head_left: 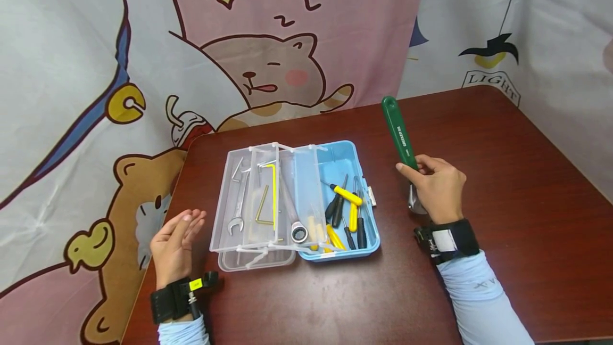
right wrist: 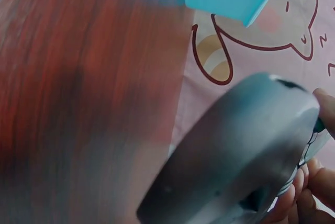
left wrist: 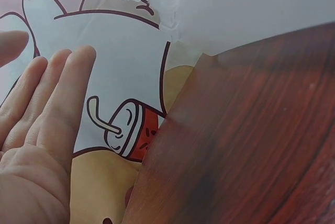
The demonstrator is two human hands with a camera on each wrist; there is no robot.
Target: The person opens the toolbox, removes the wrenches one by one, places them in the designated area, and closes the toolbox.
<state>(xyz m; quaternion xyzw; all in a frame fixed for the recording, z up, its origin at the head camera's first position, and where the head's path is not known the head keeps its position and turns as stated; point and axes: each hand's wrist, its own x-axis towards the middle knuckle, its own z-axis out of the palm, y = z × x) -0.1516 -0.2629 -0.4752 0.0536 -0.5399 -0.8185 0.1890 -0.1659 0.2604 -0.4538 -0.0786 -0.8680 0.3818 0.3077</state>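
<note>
My right hand (head_left: 438,188) grips a green-handled adjustable wrench (head_left: 399,131) near its metal head, with the handle pointing up and away, right of the toolbox. In the right wrist view the grey wrench head (right wrist: 246,145) fills the lower middle, and its far part is hidden by the fingers. My left hand (head_left: 173,246) is beside the toolbox's left side, holding nothing, its palm turned up and fingers loosely extended. The left wrist view shows the same hand (left wrist: 42,135) near the table edge. Between the hands stands the blue toolbox (head_left: 339,154) with clear trays (head_left: 222,228) folded out.
Screwdrivers (head_left: 347,194) with yellow and black handles lie in the blue box. The clear trays hold an open-end wrench (head_left: 238,212), a ratchet wrench (head_left: 298,230) and hex keys (head_left: 275,190). A patterned cloth (head_left: 373,25) hangs behind the brown table (head_left: 527,217).
</note>
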